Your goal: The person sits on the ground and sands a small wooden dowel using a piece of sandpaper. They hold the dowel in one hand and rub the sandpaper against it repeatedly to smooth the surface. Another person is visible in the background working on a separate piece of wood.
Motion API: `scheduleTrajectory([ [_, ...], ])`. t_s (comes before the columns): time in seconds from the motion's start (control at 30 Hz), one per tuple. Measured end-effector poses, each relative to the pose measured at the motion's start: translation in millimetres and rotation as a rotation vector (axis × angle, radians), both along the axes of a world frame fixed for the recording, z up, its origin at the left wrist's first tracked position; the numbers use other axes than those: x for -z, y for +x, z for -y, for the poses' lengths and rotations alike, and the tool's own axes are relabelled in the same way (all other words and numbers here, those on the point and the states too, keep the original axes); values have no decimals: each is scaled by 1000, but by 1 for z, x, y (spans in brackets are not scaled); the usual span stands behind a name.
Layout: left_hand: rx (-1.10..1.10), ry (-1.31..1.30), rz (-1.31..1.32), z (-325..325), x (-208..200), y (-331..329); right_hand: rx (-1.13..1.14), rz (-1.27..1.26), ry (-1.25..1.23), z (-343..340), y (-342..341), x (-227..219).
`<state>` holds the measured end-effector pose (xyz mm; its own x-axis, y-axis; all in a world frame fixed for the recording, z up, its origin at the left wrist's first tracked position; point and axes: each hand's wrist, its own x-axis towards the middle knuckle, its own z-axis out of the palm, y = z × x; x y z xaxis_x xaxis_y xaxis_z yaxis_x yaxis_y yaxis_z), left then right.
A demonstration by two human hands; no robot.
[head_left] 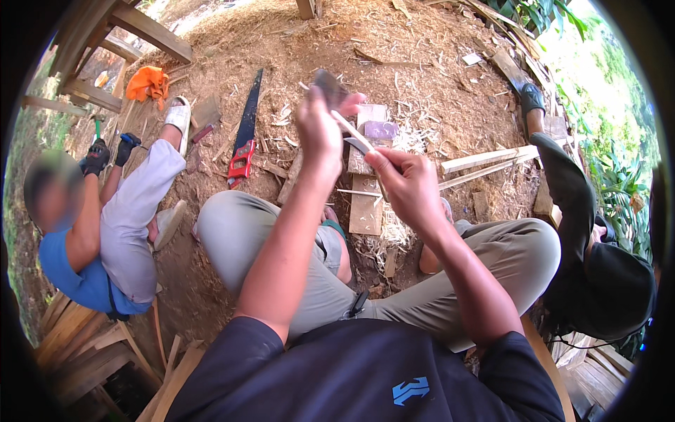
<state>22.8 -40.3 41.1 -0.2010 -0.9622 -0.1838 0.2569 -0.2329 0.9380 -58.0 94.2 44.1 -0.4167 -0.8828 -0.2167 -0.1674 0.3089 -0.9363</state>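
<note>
Above the work spot between my knees, my left hand (322, 133) is closed round a thin pale wooden stick (346, 126). A dark flat thing (329, 87) shows at its fingers, too blurred to name. My right hand (406, 179) is closed, thumb on top, on a small knife. The grey knife blade (359, 145) points up and left, against or close beside the stick. Most of the knife's handle is hidden in the fingers. Below the hands lie wooden boards (365, 211), with a purple block (381, 131) at their far end.
A handsaw (243, 144) with a red handle lies to the left. Long wooden strips (485, 160) lie at right. A person in blue (77, 253) sits left, another in dark clothes (598, 274) right. Shavings (418, 133) cover the dirt; an orange cloth (148, 84) lies far left.
</note>
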Motion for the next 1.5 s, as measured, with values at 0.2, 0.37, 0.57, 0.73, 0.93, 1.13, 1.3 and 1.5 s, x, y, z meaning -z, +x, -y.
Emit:
scheduleTrajectory([
  [0.2, 312, 21, 104, -48, 26, -12, 30, -67, -82, 1, -4, 14],
  [0.37, 241, 36, -24, -23, 12, -4, 70, -198, -127, 16, 1, -7],
  [0.57, 90, 27, 94, -2, 7, 10, 5, -184, -196, 4, 9, 5],
  [0.73, 246, 45, 63, -27, 5, -1, -20, 1052, 44, 1, -15, 6],
  [0.93, 154, 35, -47, -24, 13, -3, -21, 45, -48, 0, 6, 1],
  [1.13, 31, 65, 66, -6, 12, -2, -4, -754, -362, 0, 5, 9],
  [1.3, 102, 45, 23, -22, 14, -3, 8, -817, -379, -4, 5, 12],
  [1.5, -2, 32, 15, -8, 2, 0, 22, -604, -460, 8, 6, 8],
])
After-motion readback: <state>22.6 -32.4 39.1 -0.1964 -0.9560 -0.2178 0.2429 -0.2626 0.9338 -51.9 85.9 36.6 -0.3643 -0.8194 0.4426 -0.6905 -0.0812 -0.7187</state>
